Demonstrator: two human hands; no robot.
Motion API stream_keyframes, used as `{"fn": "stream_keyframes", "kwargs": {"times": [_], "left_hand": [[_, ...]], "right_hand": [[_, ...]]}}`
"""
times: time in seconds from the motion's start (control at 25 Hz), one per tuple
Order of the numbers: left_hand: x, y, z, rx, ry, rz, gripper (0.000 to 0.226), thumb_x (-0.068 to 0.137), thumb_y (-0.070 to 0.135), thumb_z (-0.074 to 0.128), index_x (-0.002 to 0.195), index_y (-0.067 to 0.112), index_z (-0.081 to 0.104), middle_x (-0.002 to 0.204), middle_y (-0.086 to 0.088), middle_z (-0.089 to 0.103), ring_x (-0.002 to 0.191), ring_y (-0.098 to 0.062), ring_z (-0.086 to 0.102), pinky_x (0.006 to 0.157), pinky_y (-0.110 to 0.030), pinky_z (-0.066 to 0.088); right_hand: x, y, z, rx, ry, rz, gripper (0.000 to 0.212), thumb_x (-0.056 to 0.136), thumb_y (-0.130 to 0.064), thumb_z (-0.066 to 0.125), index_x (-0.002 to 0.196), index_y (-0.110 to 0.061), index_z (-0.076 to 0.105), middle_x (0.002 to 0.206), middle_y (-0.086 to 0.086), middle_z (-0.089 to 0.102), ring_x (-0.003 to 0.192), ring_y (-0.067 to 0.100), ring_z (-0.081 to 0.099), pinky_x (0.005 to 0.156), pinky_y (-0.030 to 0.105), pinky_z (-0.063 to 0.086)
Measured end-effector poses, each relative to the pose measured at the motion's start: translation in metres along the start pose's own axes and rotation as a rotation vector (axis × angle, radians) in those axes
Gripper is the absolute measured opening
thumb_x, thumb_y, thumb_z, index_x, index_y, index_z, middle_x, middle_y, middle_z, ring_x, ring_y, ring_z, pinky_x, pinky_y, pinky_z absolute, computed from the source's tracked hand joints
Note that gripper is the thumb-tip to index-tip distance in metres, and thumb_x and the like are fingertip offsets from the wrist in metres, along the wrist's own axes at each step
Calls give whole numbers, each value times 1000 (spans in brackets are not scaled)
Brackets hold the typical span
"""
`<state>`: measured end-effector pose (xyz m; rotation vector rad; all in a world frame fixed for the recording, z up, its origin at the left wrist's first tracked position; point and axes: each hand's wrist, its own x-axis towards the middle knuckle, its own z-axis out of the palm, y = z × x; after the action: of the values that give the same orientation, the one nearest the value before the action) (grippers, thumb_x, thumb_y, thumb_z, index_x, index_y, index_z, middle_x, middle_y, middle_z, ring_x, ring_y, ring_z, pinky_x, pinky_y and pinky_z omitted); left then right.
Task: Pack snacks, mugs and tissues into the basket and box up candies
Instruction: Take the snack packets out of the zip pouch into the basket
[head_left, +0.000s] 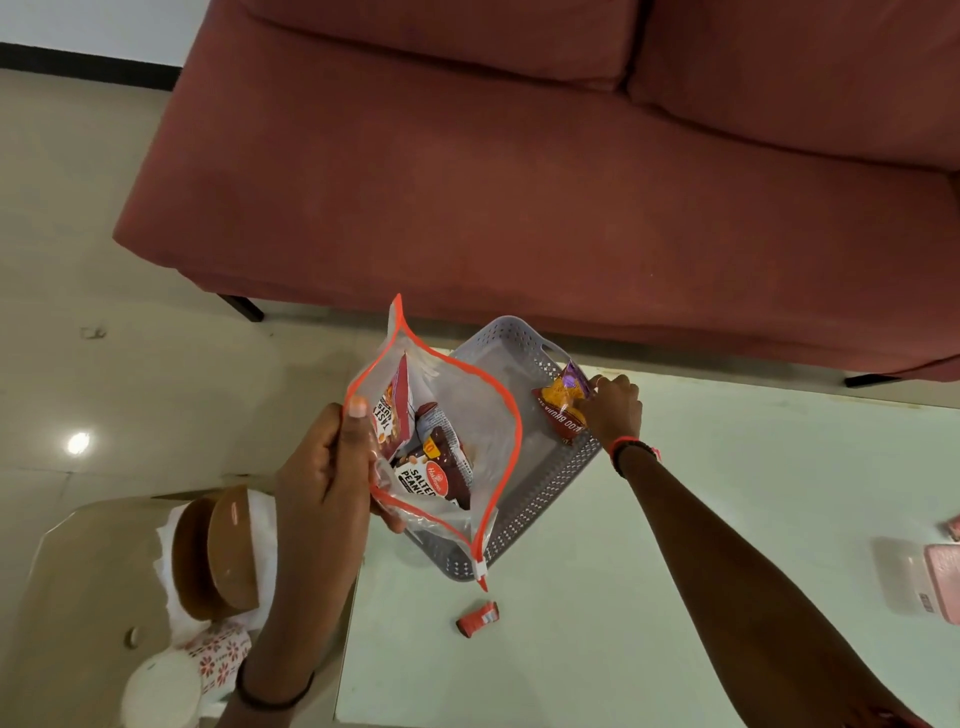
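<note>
Orange-edged zip bag gripped open by left hand, right hand pinching snack packet over grey basket

You can read "SALTED PEANUTS" and a red brand logo on the dark packet inside the zip bag. The packet in your right hand shows partial lettering, "BHUJIA". Other print is illegible.

Head camera, looking steeply down

It faces forward over the table toward a sofa, close above both arms.
</note>
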<state>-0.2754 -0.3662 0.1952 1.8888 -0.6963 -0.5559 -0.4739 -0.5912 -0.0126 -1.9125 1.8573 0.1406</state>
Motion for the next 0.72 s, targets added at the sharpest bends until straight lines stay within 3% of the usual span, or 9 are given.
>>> {"fn": "stream_keyframes", "kwargs": {"times": [0.16,0.28,0.4,0.52,0.64,0.72], "left_hand": [[-3,1,5,87,22,14,39,86,40,36,72,8,53,51,0,54,53,5,60,39,-3,38],[-8,-1,8,90,35,23,40,86,42,36,70,8,52,50,-6,54,55,-4,61,38,-4,38],[-15,-3,10,78,47,36,39,87,42,36,69,10,51,48,-6,54,53,-9,62,36,-4,37],[-25,-3,12,32,42,14,32,88,41,38,69,19,50,46,5,55,44,-8,60,34,-5,37],[-40,-1,18,-23,27,0,26,89,40,38,67,30,47,51,15,59,42,-2,56,35,-7,38],[-52,1,25,-70,15,-43,26,89,44,38,68,31,48,52,10,59,39,-6,55,33,-16,44]], "right_hand": [[-2,1,2,8,29,-43,44,83,-24,66,122,-7,56,120,19,58,114,36,50,93,46,43],[-2,4,-7,54,49,-56,48,82,-22,68,125,-8,54,125,18,57,117,35,49,95,46,43],[-17,-1,-28,227,107,-69,38,84,-22,67,118,-6,57,122,17,58,115,31,51,93,43,45],[-58,-25,-68,526,144,-109,20,83,-21,70,95,-9,59,102,9,64,96,23,57,76,27,46],[-130,-54,-125,751,186,-198,12,82,-22,70,83,-23,58,79,-10,63,71,1,58,59,6,43],[-180,-62,-161,789,199,-295,12,84,-19,67,82,-28,59,74,-19,63,67,-6,60,61,4,45]]}}
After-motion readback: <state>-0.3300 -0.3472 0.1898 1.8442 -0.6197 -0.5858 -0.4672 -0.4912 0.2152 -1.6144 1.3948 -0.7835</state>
